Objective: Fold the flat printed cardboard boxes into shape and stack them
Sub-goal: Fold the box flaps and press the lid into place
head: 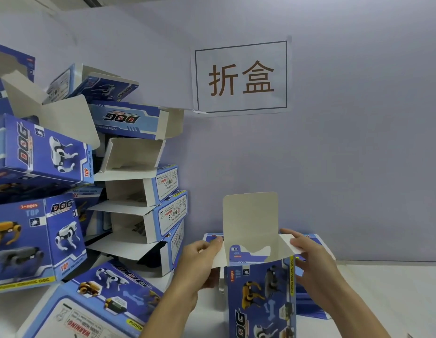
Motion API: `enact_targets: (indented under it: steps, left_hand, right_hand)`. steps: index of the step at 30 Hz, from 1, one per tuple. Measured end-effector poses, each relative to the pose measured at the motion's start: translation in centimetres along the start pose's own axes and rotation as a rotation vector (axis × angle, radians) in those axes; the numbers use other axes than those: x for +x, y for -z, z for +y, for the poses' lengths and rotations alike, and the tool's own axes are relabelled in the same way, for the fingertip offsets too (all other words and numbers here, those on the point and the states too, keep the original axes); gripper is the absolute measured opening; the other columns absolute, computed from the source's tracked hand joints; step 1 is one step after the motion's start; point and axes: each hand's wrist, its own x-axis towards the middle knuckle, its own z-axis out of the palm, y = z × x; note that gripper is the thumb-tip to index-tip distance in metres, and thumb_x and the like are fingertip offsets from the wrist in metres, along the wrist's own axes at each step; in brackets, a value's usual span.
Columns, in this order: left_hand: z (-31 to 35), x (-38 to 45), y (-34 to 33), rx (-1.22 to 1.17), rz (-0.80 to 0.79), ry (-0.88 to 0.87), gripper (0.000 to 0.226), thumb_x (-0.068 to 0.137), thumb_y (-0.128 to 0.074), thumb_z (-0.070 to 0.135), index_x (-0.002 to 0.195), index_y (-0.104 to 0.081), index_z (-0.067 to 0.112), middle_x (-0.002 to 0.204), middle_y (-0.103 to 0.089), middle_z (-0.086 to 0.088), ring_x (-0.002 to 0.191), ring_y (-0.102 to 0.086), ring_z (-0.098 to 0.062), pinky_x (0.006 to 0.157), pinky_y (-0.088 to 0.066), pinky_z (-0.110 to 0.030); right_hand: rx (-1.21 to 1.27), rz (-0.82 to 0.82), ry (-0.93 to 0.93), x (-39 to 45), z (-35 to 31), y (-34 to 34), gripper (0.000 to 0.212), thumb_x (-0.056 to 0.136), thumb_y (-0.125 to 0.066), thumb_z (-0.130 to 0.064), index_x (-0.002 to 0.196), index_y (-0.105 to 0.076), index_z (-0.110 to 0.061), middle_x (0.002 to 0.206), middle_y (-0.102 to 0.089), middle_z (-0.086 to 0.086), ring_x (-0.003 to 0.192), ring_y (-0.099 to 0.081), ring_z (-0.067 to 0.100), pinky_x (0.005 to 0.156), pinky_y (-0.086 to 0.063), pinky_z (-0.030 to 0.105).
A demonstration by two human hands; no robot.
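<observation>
A blue printed cardboard box [261,296] with robot-dog pictures stands upright in front of me, its top open and its white lid flap [250,218] sticking straight up. My left hand [200,259] pinches the left side flap at the box's top. On the other side, my right hand [307,252] holds the right side flap between thumb and fingers. Behind the box lies a pile of flat blue boxes [312,240] on the white table.
A tall, untidy heap of folded blue boxes [129,186] fills the left side, leaning toward the middle. A paper sign [241,76] with two characters hangs on the pale wall. The white table [395,301] stretches out to the right.
</observation>
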Motion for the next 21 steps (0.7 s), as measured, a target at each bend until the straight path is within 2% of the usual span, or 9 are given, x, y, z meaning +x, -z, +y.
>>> enact_targets:
  steps: [2, 4, 6, 9, 12, 14, 17, 19, 21]
  left_hand:
    - [0.4, 0.1, 0.4, 0.023, 0.022, -0.102, 0.014, 0.095, -0.066, 0.027, 0.102, -0.062, 0.016, 0.089, -0.070, -0.001, 0.068, -0.071, -0.009, 0.069, -0.060, -0.039]
    - [1.2, 0.0, 0.9, 0.052, -0.007, -0.200, 0.015, 0.093, -0.068, 0.018, 0.106, -0.063, 0.025, 0.104, -0.069, 0.002, 0.084, -0.070, -0.010, 0.073, -0.059, -0.035]
    - [2.0, -0.3, 1.4, 0.046, -0.066, -0.258, 0.022, 0.090, -0.071, 0.017, 0.108, -0.066, 0.029, 0.103, -0.073, 0.007, 0.087, -0.071, -0.007, 0.070, -0.059, -0.027]
    - [3.0, -0.8, 1.6, 0.140, -0.098, -0.351, 0.018, 0.085, -0.076, 0.032, 0.102, -0.073, 0.031, 0.096, -0.076, 0.013, 0.089, -0.070, -0.003, 0.077, -0.053, -0.026]
    - [3.3, -1.3, 1.3, 0.156, -0.036, -0.388, 0.013, 0.087, -0.071, 0.037, 0.097, -0.076, 0.029, 0.087, -0.077, 0.015, 0.077, -0.070, -0.001, 0.063, -0.050, -0.017]
    - [3.4, -1.3, 1.2, 0.167, -0.017, -0.383, 0.017, 0.087, -0.070, 0.041, 0.096, -0.076, 0.028, 0.086, -0.077, 0.015, 0.075, -0.070, -0.003, 0.064, -0.051, -0.021]
    - [3.3, -1.4, 1.1, 0.177, -0.026, -0.357, 0.026, 0.083, -0.069, 0.048, 0.096, -0.076, 0.026, 0.086, -0.077, 0.014, 0.074, -0.069, -0.001, 0.068, -0.054, -0.023]
    - [3.2, -1.3, 1.1, 0.181, -0.030, -0.359, 0.027, 0.083, -0.068, 0.049, 0.096, -0.076, 0.026, 0.085, -0.077, 0.015, 0.073, -0.068, 0.002, 0.066, -0.052, -0.019]
    - [3.1, -1.4, 0.9, 0.169, -0.059, -0.336, 0.024, 0.087, -0.067, 0.046, 0.097, -0.076, 0.027, 0.088, -0.077, 0.013, 0.078, -0.070, -0.002, 0.073, -0.053, -0.024]
  right_hand:
    - [-0.035, -0.012, 0.057, -0.2, -0.2, -0.4, 0.034, 0.098, -0.043, -0.011, 0.109, -0.073, -0.020, 0.101, -0.067, 0.012, 0.091, -0.060, 0.028, 0.075, -0.051, 0.043]
    - [-0.100, -0.022, 0.118, -0.5, -0.7, -0.9, 0.033, 0.096, -0.045, -0.007, 0.107, -0.073, -0.021, 0.093, -0.067, 0.009, 0.085, -0.060, 0.026, 0.069, -0.049, 0.039]
    - [-0.190, -0.039, 0.172, -0.8, -1.4, -1.3, 0.032, 0.094, -0.047, -0.005, 0.103, -0.073, -0.022, 0.091, -0.067, 0.008, 0.083, -0.061, 0.025, 0.065, -0.050, 0.036]
    - [-0.351, -0.092, 0.223, -1.2, -2.4, -1.6, 0.025, 0.095, -0.053, -0.009, 0.097, -0.072, -0.024, 0.088, -0.070, 0.001, 0.083, -0.064, 0.022, 0.062, -0.052, 0.029]
    - [-0.489, -0.156, 0.229, -1.6, -3.6, -1.3, 0.013, 0.096, -0.058, -0.024, 0.097, -0.072, -0.024, 0.088, -0.072, -0.005, 0.093, -0.063, 0.023, 0.078, -0.052, 0.036]
    - [-0.549, -0.201, 0.228, -2.3, -4.6, -1.0, 0.018, 0.095, -0.058, -0.034, 0.092, -0.073, -0.026, 0.084, -0.073, -0.005, 0.089, -0.067, 0.022, 0.083, -0.051, 0.037]
    - [-0.645, -0.199, 0.261, -3.0, -5.6, -0.8, 0.032, 0.094, -0.057, -0.047, 0.087, -0.075, -0.021, 0.084, -0.076, -0.002, 0.083, -0.071, 0.021, 0.080, -0.050, 0.032]
    - [-0.658, -0.167, 0.281, -3.2, -5.8, -0.9, 0.040, 0.094, -0.057, -0.048, 0.088, -0.076, -0.014, 0.086, -0.076, 0.004, 0.083, -0.071, 0.023, 0.077, -0.050, 0.031]
    - [-0.646, -0.129, 0.270, -3.3, -5.7, -1.1, 0.040, 0.094, -0.058, -0.046, 0.086, -0.077, -0.012, 0.086, -0.075, 0.008, 0.075, -0.069, 0.022, 0.070, -0.051, 0.029]
